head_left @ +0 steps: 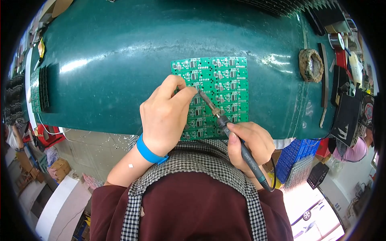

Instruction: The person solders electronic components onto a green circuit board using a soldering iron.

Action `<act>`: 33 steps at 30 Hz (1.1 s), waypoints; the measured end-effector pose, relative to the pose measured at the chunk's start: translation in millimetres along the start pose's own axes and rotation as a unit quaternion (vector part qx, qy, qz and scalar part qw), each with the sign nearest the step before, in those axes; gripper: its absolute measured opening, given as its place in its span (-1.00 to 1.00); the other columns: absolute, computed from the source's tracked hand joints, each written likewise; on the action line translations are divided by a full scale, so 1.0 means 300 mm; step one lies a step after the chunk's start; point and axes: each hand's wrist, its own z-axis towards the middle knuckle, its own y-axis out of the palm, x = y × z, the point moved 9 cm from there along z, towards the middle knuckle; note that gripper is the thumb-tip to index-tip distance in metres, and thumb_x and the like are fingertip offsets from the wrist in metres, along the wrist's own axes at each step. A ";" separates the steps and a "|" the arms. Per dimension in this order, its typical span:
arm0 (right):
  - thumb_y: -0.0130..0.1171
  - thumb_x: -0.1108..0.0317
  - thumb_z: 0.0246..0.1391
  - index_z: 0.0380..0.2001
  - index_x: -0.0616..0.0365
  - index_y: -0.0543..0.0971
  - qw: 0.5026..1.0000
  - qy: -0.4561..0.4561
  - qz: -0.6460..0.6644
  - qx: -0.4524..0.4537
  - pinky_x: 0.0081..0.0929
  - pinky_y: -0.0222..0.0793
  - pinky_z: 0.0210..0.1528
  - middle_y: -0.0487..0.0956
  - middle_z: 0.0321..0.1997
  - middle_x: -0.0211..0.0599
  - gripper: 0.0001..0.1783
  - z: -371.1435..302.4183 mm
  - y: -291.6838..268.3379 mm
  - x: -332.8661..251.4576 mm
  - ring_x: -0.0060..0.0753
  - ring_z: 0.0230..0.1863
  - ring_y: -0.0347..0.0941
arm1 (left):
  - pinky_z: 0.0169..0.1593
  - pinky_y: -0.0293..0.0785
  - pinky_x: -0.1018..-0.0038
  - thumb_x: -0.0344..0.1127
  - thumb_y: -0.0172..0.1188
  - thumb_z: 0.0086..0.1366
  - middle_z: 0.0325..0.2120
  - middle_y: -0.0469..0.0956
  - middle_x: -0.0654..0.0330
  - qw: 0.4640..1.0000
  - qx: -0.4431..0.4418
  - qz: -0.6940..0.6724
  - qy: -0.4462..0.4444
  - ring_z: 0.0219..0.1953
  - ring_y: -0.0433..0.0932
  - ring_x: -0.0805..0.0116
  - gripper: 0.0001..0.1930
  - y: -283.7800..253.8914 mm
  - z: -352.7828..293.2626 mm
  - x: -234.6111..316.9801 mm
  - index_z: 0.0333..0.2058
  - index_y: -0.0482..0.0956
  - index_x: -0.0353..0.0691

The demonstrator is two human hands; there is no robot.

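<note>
A green panel of circuit boards [231,85] lies on the green work mat [120,96] in front of me, bearing rows of small components. My right hand [253,145] grips a soldering iron [225,124] like a pen, and the tip meets the panel near its middle. My left hand [165,108] rests over the panel's left side. Its thumb and forefinger are pinched together right beside the iron's tip; whatever they hold is too small to make out. A blue band [147,150] circles my left wrist.
To the right on the mat sits a round brown ring-shaped holder [311,66], with a dark bar [324,74] and a solder spool [336,41] beyond. Stacked circuit panels [39,89] stand at the far left. A blue crate [297,156] is below the table's right edge.
</note>
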 end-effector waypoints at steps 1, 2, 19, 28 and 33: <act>0.26 0.54 -0.22 -0.42 0.26 0.60 1.000 0.000 0.000 0.001 -0.55 0.41 -0.60 0.57 -0.56 -0.25 -0.82 -0.002 -0.001 -0.001 -0.38 -0.62 0.51 | -0.43 0.44 0.35 -0.55 0.20 0.05 -0.42 0.42 0.17 1.000 0.000 0.000 0.001 -0.45 0.50 0.20 -0.85 0.001 -0.002 -0.001 -0.36 0.52 -0.26; 0.25 0.54 -0.22 -0.42 0.27 0.60 1.000 -0.004 0.005 0.005 -0.55 0.41 -0.61 0.57 -0.56 -0.25 -0.82 -0.003 -0.004 -0.005 -0.38 -0.63 0.51 | -0.44 0.43 0.36 -0.55 0.22 0.04 -0.43 0.41 0.18 1.000 0.008 -0.010 0.007 -0.46 0.49 0.21 -0.84 0.001 -0.006 0.000 -0.36 0.50 -0.26; 0.22 0.55 -0.20 -0.46 0.30 0.58 1.000 -0.011 0.010 0.005 -0.54 0.36 -0.66 0.55 -0.61 -0.24 -0.87 -0.022 -0.030 -0.015 -0.36 -0.66 0.49 | -0.59 0.16 0.57 -0.64 0.18 0.03 -0.39 0.49 0.23 0.992 0.014 -0.121 -0.042 -0.66 0.20 0.52 -0.84 -0.007 -0.059 -0.012 -0.43 0.43 -0.28; 0.24 0.53 -0.20 -0.46 0.27 0.59 1.000 -0.004 0.007 -0.002 -0.54 0.36 -0.64 0.56 -0.59 -0.27 -0.87 -0.026 -0.019 -0.012 -0.38 -0.65 0.49 | -0.40 0.44 0.31 -0.59 0.19 0.02 -0.42 0.44 0.10 0.996 -0.009 -0.078 -0.030 -0.44 0.49 0.08 -0.83 0.009 -0.049 0.000 -0.41 0.40 -0.28; 0.24 0.53 -0.19 -0.46 0.26 0.59 1.000 -0.001 0.007 0.001 -0.54 0.36 -0.64 0.56 -0.58 -0.27 -0.87 -0.036 -0.018 -0.010 -0.38 -0.65 0.49 | -0.39 0.45 0.32 -0.59 0.19 0.03 -0.41 0.44 0.11 0.996 -0.008 -0.081 -0.040 -0.43 0.50 0.09 -0.84 0.009 -0.055 0.001 -0.41 0.41 -0.28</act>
